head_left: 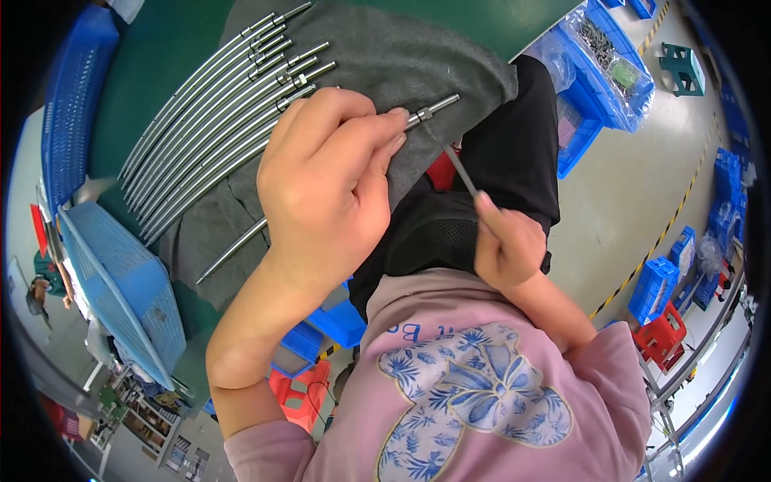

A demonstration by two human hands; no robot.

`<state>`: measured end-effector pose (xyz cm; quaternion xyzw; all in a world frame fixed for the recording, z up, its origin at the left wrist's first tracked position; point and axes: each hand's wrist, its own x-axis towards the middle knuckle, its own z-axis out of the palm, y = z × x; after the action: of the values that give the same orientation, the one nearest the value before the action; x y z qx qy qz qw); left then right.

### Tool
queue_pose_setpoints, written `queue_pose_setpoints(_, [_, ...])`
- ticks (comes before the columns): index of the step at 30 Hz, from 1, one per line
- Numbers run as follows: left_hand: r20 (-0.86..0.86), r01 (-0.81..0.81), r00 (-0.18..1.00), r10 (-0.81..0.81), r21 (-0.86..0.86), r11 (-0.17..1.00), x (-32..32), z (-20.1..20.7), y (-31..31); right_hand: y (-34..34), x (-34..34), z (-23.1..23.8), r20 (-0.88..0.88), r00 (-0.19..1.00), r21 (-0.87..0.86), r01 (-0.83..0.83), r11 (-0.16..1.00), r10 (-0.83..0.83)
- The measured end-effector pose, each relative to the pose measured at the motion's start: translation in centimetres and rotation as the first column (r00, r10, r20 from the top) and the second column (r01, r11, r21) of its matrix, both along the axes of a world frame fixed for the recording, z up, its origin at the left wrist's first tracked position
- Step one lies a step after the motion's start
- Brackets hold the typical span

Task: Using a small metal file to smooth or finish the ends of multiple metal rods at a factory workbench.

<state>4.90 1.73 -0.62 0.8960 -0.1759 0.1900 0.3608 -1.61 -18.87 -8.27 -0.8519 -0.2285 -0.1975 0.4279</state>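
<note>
My left hand is closed round a slim shiny metal rod, which slants from lower left to upper right over a dark grey cloth. A stepped collar and narrower end stick out past the fingertips. In my right hand is a thin, flat grey tool that looks like a file, with the forefinger stretched along it. Its far end lies close to the rod's collar; whether they touch I cannot tell. Several similar metal rods lie side by side on the cloth, beyond my left hand.
The cloth covers part of a green table. Blue baskets stand along the left edge. At the right, a blue bin lined with plastic holds small metal parts. Green and red stools stand on the floor.
</note>
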Motion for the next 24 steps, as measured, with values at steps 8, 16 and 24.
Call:
queue_pose_setpoints(8, [0.002, -0.027, 1.000, 0.027, 0.022, 0.999, 0.1, 0.0, 0.0, -0.1, 3.7, 0.5, -0.244, 0.968, 0.444, 0.172, 0.879, -0.067])
queue_pose_setpoints(16, [-0.005, -0.055, 0.998, 0.055, -0.039, 0.998, -0.3, -0.8, -0.3, 6.4, 6.9, 2.0, -0.085, 0.996, 0.573, 0.029, 0.819, 0.024])
queue_pose_setpoints(24, [-0.017, -0.020, 1.000, 0.020, -0.027, 0.999, 0.3, -0.6, -0.2, 3.9, 10.9, 3.0, -0.095, 0.963, 0.336, 0.270, 0.902, -0.253])
